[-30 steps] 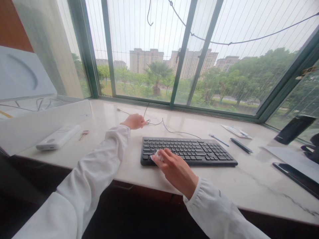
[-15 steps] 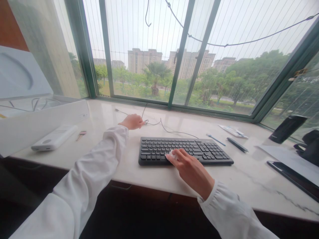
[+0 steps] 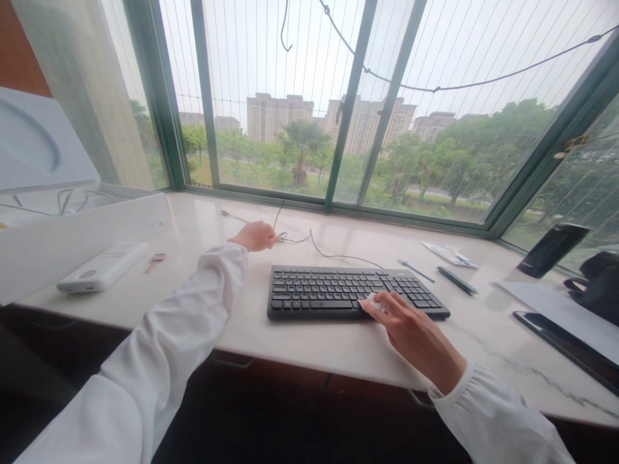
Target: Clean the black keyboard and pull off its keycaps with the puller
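Note:
A black keyboard (image 3: 319,290) lies flat on the white marbled desk (image 3: 309,345). My right hand (image 3: 411,328) is over its right half, closed on a crumpled white tissue (image 3: 374,300) that rests against the keys near the front edge. Behind the keyboard's left end, my left hand (image 3: 256,236) is closed in a pinch at the grey keyboard cable (image 3: 338,256), beside a small loop in it. The cable's plug end (image 3: 225,213) lies on the desk beyond that hand.
On the left stand an open white box (image 3: 106,209) with cables inside, a white power bank (image 3: 102,267) and a key (image 3: 155,261). To the right lie a blue stick (image 3: 416,271), a dark pen (image 3: 457,281), a small packet (image 3: 449,254), paper (image 3: 556,314) and a phone (image 3: 570,348). Windows line the back.
My right hand has slid to the right along the keyboard's front keys with the tissue in it. The left hand stays at the cable.

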`<control>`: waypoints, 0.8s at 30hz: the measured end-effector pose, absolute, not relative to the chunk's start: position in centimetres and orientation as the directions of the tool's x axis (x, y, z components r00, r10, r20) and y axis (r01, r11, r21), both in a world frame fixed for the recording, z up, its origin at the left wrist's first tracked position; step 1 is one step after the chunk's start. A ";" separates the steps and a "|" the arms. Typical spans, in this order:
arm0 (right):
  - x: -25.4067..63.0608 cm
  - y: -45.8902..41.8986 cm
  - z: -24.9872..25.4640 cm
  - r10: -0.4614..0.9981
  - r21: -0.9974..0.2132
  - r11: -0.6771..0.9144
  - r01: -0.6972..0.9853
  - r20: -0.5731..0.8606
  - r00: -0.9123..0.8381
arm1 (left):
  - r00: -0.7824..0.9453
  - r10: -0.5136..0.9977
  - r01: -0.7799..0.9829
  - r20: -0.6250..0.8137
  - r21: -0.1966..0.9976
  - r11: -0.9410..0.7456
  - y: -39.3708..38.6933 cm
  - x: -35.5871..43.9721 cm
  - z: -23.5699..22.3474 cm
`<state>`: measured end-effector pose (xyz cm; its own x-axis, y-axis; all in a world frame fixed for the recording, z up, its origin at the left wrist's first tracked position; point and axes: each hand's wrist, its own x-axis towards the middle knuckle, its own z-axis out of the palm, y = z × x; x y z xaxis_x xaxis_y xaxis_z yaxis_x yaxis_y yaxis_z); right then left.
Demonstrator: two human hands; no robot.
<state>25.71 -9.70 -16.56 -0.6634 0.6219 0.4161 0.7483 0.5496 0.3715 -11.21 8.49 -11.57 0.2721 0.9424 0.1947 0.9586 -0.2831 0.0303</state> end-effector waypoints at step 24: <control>31.1 -10.0 -17.3 0.679 0.440 0.447 0.778 0.399 -0.616 | 0.263 0.947 0.961 0.183 0.037 -0.274 8.4 -11.1 -11.6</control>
<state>31.13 -9.98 -17.31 -0.6161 0.6790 0.3993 0.7784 0.4473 0.4404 -11.10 8.40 -11.55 0.2634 0.9471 0.1833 0.9609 -0.2745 0.0372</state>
